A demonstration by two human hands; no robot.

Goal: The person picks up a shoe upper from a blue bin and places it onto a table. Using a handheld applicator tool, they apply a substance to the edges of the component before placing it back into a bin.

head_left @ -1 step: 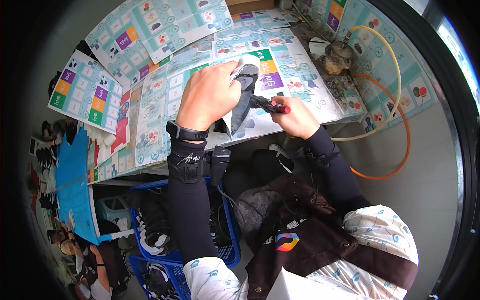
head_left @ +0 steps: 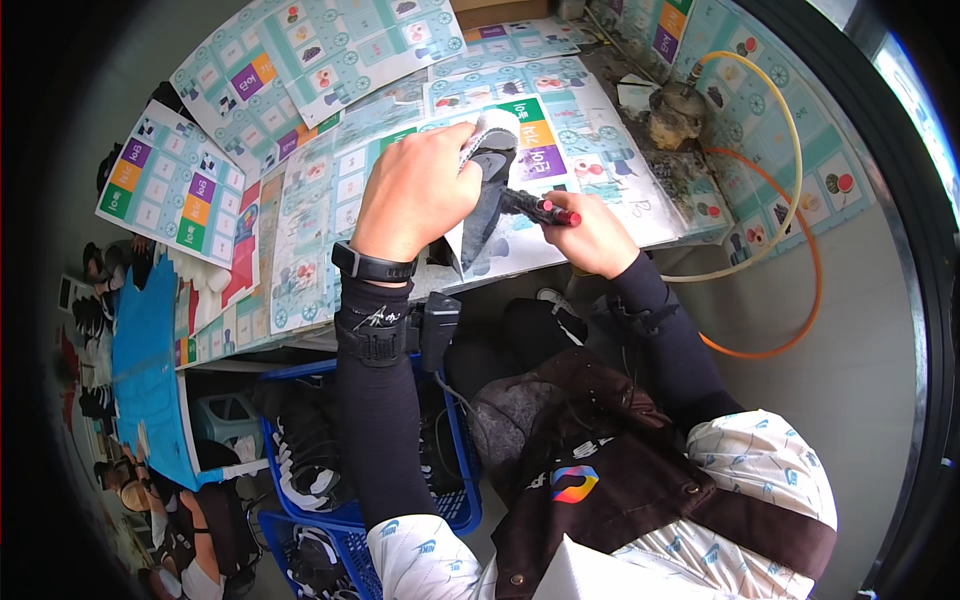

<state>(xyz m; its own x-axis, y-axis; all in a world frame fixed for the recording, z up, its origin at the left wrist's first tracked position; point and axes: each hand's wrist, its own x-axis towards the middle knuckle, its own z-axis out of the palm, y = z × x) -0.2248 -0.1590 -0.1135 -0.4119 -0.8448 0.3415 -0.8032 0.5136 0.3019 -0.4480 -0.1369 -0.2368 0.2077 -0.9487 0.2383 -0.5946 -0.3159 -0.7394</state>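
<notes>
My left hand (head_left: 415, 190) is closed on a dark grey shoe (head_left: 485, 205) with a whitish rounded end, tilted over the near edge of the table. Its fingertips curl behind the white end and are partly hidden. In my right hand (head_left: 597, 235) is a dark pen-like tool (head_left: 530, 206) with red ends, which looks like two sticks side by side. The tool's dark far end meets or nearly meets the shoe's right side; contact cannot be made out. A black band is on my left wrist.
Printed sheets cover the worktable (head_left: 300, 290). A grimy lump-shaped fixture (head_left: 678, 115) stands at the back right, near a yellowish hose (head_left: 797, 150) and an orange hose (head_left: 815, 290). Below left are blue baskets (head_left: 462, 500) with dark shoes. Other people (head_left: 190, 520) are at far left.
</notes>
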